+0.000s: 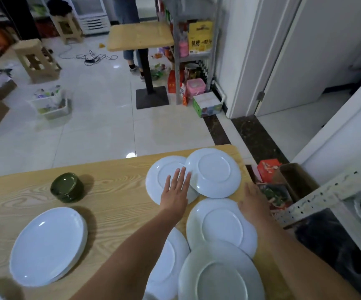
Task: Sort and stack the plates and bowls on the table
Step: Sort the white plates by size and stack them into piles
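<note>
Head view: five upturned plates [215, 172], one green bowl stack [67, 187]; left hand [175, 191] flat, right hand [254, 205] grip unclear

Glossy white plates [214, 169] lie on a matt wood-grain table [114, 191].

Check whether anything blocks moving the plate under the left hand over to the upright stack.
Nothing lies on the table between them. But a neighbouring plate overlaps the rim of the plate under the left hand; the green bowls sit aside.
</note>
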{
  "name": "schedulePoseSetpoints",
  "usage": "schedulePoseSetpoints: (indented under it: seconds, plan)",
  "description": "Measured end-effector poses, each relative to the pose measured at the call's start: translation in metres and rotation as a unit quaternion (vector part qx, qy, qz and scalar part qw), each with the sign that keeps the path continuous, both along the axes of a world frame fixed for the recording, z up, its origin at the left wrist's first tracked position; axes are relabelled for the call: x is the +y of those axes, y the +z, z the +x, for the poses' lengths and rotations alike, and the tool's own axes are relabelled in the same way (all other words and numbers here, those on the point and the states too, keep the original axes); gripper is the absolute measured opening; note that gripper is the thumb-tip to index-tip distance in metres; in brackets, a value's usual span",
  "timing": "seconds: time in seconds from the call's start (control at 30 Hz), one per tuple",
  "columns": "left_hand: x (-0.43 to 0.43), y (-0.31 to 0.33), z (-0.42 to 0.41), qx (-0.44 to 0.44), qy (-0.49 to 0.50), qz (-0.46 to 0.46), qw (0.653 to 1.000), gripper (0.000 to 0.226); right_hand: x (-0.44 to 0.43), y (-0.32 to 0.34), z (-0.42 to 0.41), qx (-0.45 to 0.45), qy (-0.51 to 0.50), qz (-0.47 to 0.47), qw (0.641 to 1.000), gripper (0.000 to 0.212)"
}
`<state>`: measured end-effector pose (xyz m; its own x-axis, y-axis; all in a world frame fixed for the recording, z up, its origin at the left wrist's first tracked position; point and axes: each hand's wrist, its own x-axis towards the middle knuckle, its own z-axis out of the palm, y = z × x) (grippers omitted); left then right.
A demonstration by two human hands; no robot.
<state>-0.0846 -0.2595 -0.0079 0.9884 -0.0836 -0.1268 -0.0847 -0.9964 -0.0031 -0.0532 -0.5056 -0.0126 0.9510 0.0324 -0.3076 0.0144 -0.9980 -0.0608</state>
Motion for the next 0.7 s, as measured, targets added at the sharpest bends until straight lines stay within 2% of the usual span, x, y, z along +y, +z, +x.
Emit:
schedulePoseSetpoints:
  seconds: [0.13,0.3,0.53,0.6,0.7]
  plan:
    - [-0.022,-0.004,0.022,-0.01,-0.046,0.023,0.999,0.078,-0.001,-0.011,0.021,-0.011,0.1,-0.054,0.993,0.079]
    - [-0.039,-0.016,0.05,0.011,-0.1,0.064,0.993,0.082,0.003,-0.022,0.037,-0.049,0.182,-0.081,0.979,0.073]
    - [-0.054,-0.027,0.073,0.061,-0.121,0.12,0.983,0.093,0.009,-0.014,0.039,-0.007,0.156,-0.031,0.987,0.074]
    - [-0.06,-0.027,0.072,0.088,-0.12,0.144,0.978,0.087,0.007,-0.014,0.04,-0.003,0.151,-0.024,0.988,0.076]
    - [-0.066,-0.023,0.067,0.041,-0.137,0.209,0.967,0.072,0.006,-0.019,0.04,-0.009,0.142,-0.019,0.99,0.077]
